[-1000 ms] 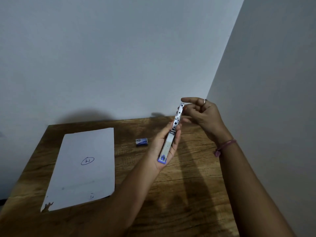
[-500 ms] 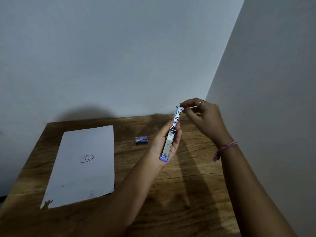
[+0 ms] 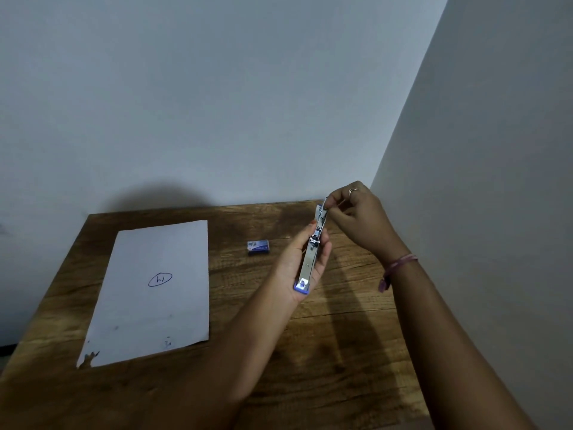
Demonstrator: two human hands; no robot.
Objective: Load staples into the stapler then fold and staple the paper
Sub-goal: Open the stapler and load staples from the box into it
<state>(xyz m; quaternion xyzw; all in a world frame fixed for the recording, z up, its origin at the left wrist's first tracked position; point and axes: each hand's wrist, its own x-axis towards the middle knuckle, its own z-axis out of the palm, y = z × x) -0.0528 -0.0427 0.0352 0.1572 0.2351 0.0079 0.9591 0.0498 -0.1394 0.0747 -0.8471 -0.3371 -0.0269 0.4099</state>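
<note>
A silver stapler (image 3: 311,255) with a blue end lies opened out flat along my left hand (image 3: 297,268), which grips it above the right half of the wooden table (image 3: 341,352). My right hand (image 3: 356,217) pinches at the stapler's far tip, fingers closed on something thin there; I cannot tell what it is. A small blue staple box (image 3: 258,247) rests on the table left of my hands. A white sheet of paper (image 3: 152,293) with a circled mark lies flat on the left half.
The table stands in a corner: a grey wall runs along its back edge and another wall along its right edge. My right wrist wears a pink thread band (image 3: 395,270).
The stapler and both hands have dropped slightly lower in view. My right fingers have closed tighter at the stapler's far tip. Paper and staple box stay in place.
</note>
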